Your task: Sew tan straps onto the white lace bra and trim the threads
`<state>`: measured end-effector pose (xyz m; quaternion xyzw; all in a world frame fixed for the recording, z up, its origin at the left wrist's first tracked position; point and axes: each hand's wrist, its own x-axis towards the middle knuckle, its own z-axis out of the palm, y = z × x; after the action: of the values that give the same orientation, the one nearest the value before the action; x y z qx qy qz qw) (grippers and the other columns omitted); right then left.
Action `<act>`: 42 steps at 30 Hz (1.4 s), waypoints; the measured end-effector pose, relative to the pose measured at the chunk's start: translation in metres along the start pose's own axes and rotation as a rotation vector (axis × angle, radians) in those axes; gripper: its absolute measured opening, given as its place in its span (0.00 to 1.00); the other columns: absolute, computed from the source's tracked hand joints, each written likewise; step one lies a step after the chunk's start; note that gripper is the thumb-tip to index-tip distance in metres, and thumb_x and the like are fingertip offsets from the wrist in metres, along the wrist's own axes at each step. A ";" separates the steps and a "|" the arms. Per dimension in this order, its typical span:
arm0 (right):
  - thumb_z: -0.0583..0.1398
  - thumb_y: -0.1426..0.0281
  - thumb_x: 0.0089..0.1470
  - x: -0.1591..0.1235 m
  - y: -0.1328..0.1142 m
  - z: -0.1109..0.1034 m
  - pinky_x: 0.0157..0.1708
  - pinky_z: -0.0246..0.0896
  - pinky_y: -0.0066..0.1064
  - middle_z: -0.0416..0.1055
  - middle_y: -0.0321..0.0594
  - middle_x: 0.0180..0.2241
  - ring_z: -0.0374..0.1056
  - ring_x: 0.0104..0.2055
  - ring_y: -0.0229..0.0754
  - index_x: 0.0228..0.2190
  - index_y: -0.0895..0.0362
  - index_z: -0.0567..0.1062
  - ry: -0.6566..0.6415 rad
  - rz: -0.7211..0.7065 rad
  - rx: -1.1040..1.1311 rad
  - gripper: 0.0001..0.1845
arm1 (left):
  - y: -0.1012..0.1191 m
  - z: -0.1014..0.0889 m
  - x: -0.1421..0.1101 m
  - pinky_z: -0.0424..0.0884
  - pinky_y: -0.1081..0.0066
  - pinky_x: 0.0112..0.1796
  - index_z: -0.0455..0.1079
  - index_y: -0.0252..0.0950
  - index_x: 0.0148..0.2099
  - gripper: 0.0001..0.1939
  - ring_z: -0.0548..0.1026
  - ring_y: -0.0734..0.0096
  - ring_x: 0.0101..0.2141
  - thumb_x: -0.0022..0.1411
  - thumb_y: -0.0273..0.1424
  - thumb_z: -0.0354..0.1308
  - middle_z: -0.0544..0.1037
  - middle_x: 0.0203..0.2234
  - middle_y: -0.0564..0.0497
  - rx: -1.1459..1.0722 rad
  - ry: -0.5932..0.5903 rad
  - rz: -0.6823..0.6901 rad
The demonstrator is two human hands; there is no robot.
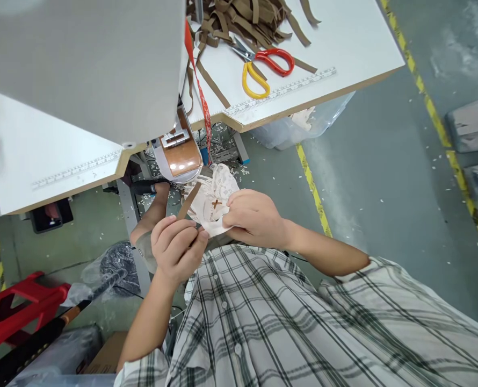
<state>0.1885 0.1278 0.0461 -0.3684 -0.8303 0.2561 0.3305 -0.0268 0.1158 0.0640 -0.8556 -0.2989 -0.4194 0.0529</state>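
Note:
My left hand [176, 246] is closed in a pinch on the lower end of a short brown strip [189, 200] that points up toward a machine. My right hand [255, 217] is closed on a piece of white lace fabric [218, 191], which carries a small brown cross-shaped mark. Both hands sit close together in front of my checked shirt, below the table edge. Just above the fabric is a brown, rounded machine head [181, 156] with a metal foot.
A white table [355, 37] carries a pile of brown strips [239, 19], red-and-yellow scissors [263, 67] and printed rulers along its edge. A clear bin [303, 126] stands under it. Red stool [17, 309] at lower left. Yellow floor tape runs at right.

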 end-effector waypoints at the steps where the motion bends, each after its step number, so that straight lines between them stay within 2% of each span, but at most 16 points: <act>1: 0.50 0.65 0.65 0.000 0.000 0.000 0.36 0.62 0.36 0.61 0.36 0.19 0.61 0.28 0.42 0.25 0.50 0.70 0.001 -0.004 0.005 0.17 | 0.000 0.000 0.000 0.74 0.63 0.46 0.71 0.41 0.34 0.12 0.79 0.71 0.33 0.54 0.18 0.65 0.76 0.26 0.56 0.000 -0.003 -0.001; 6: 0.52 0.67 0.64 -0.001 0.000 0.002 0.37 0.61 0.36 0.64 0.36 0.21 0.62 0.29 0.41 0.26 0.50 0.70 0.063 -0.037 0.034 0.14 | 0.000 0.000 -0.003 0.74 0.62 0.47 0.71 0.41 0.35 0.13 0.80 0.70 0.33 0.53 0.17 0.65 0.77 0.26 0.56 0.002 -0.003 -0.006; 11: 0.52 0.66 0.63 -0.002 0.001 0.003 0.39 0.60 0.37 0.65 0.37 0.22 0.64 0.31 0.42 0.26 0.51 0.70 0.001 0.022 0.071 0.14 | 0.000 0.001 -0.005 0.73 0.62 0.47 0.72 0.43 0.36 0.13 0.80 0.70 0.33 0.54 0.18 0.64 0.77 0.26 0.57 -0.005 -0.006 -0.027; 13: 0.52 0.67 0.64 -0.001 0.003 0.004 0.38 0.60 0.36 0.66 0.36 0.22 0.64 0.30 0.42 0.26 0.51 0.70 0.026 0.012 0.052 0.14 | 0.002 0.002 -0.005 0.73 0.63 0.46 0.72 0.42 0.36 0.12 0.79 0.69 0.34 0.54 0.19 0.64 0.78 0.27 0.56 -0.064 -0.025 -0.110; 16: 0.53 0.68 0.64 0.001 0.008 0.008 0.36 0.58 0.34 0.68 0.36 0.22 0.65 0.30 0.40 0.28 0.52 0.71 0.078 -0.038 0.003 0.13 | 0.011 0.002 -0.004 0.71 0.70 0.34 0.71 0.40 0.35 0.03 0.76 0.71 0.28 0.60 0.27 0.62 0.76 0.25 0.54 -0.304 -0.212 -0.609; 18: 0.54 0.67 0.64 0.002 0.010 0.011 0.36 0.57 0.33 0.70 0.36 0.24 0.66 0.31 0.40 0.29 0.53 0.72 0.053 -0.063 -0.037 0.12 | 0.017 0.003 -0.004 0.65 0.72 0.26 0.71 0.38 0.33 0.10 0.70 0.72 0.21 0.65 0.37 0.59 0.72 0.20 0.54 -0.653 -0.434 -1.055; 20: 0.53 0.65 0.65 0.002 0.014 0.013 0.36 0.57 0.33 0.72 0.37 0.25 0.67 0.31 0.40 0.30 0.54 0.74 -0.038 -0.088 -0.077 0.13 | 0.022 0.006 -0.007 0.65 0.71 0.25 0.74 0.36 0.35 0.20 0.67 0.72 0.19 0.64 0.49 0.59 0.70 0.17 0.54 -1.115 -0.557 -1.339; 22: 0.53 0.65 0.66 0.003 0.021 0.010 0.36 0.58 0.32 0.73 0.37 0.27 0.67 0.32 0.40 0.33 0.54 0.75 -0.171 -0.148 -0.101 0.14 | 0.023 0.013 -0.012 0.70 0.68 0.30 0.75 0.35 0.36 0.26 0.63 0.75 0.16 0.60 0.56 0.60 0.67 0.15 0.56 -1.374 -0.441 -1.562; 25: 0.56 0.60 0.66 0.013 0.049 -0.010 0.40 0.62 0.31 0.76 0.40 0.38 0.70 0.40 0.41 0.42 0.54 0.76 -0.300 -0.192 -0.100 0.13 | 0.021 0.020 -0.020 0.73 0.69 0.37 0.69 0.36 0.27 0.23 0.57 0.82 0.15 0.57 0.51 0.66 0.63 0.13 0.60 -1.350 -0.225 -1.777; 27: 0.57 0.54 0.64 0.033 0.082 -0.036 0.47 0.64 0.34 0.75 0.46 0.48 0.70 0.49 0.45 0.48 0.56 0.75 -0.168 -0.041 -0.148 0.21 | 0.018 0.021 -0.025 0.72 0.72 0.34 0.65 0.35 0.24 0.24 0.57 0.83 0.16 0.54 0.48 0.70 0.65 0.15 0.59 -1.250 -0.148 -1.796; 30: 0.55 0.59 0.66 0.081 0.140 -0.082 0.57 0.60 0.43 0.68 0.56 0.57 0.64 0.59 0.52 0.56 0.62 0.70 0.214 0.357 -0.397 0.24 | 0.011 0.018 -0.031 0.70 0.74 0.29 0.72 0.34 0.29 0.22 0.67 0.78 0.22 0.48 0.47 0.74 0.75 0.23 0.54 -1.154 -0.033 -1.825; 32: 0.58 0.63 0.64 0.113 0.169 -0.107 0.56 0.60 0.46 0.67 0.62 0.57 0.63 0.59 0.57 0.58 0.65 0.68 0.202 0.555 -0.556 0.26 | 0.007 0.016 -0.032 0.70 0.74 0.28 0.76 0.33 0.34 0.23 0.72 0.74 0.26 0.43 0.44 0.76 0.78 0.28 0.51 -1.136 0.052 -1.868; 34: 0.61 0.64 0.62 0.134 0.182 -0.121 0.50 0.62 0.42 0.67 0.67 0.56 0.67 0.55 0.59 0.56 0.69 0.70 0.097 0.674 -0.667 0.27 | 0.006 0.014 -0.032 0.70 0.75 0.27 0.77 0.31 0.34 0.24 0.71 0.76 0.25 0.42 0.43 0.77 0.78 0.28 0.50 -1.127 0.149 -1.890; 38: 0.58 0.61 0.62 0.139 0.180 -0.121 0.41 0.56 0.38 0.67 0.78 0.53 0.70 0.54 0.58 0.49 0.79 0.71 0.021 0.705 -0.720 0.29 | 0.009 0.010 -0.030 0.66 0.79 0.24 0.75 0.31 0.34 0.23 0.68 0.83 0.21 0.42 0.41 0.77 0.79 0.27 0.52 -1.156 0.277 -1.886; 40: 0.57 0.58 0.59 0.134 0.182 -0.119 0.38 0.53 0.41 0.68 0.79 0.49 0.70 0.53 0.57 0.35 0.79 0.74 0.046 0.749 -0.784 0.29 | 0.010 0.009 -0.030 0.65 0.80 0.24 0.73 0.32 0.34 0.22 0.69 0.83 0.21 0.44 0.40 0.77 0.80 0.28 0.51 -1.168 0.317 -1.856; 42: 0.54 0.55 0.57 0.129 0.186 -0.118 0.36 0.50 0.44 0.70 0.76 0.47 0.71 0.52 0.55 0.17 0.72 0.67 0.039 0.768 -0.833 0.32 | 0.012 0.009 -0.030 0.64 0.80 0.23 0.71 0.32 0.33 0.21 0.70 0.83 0.21 0.46 0.40 0.75 0.81 0.29 0.50 -1.140 0.345 -1.816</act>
<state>0.2923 0.3613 0.0447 -0.7481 -0.6612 0.0017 0.0556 -0.0282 0.0954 0.0381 -0.1434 -0.5700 -0.4939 -0.6409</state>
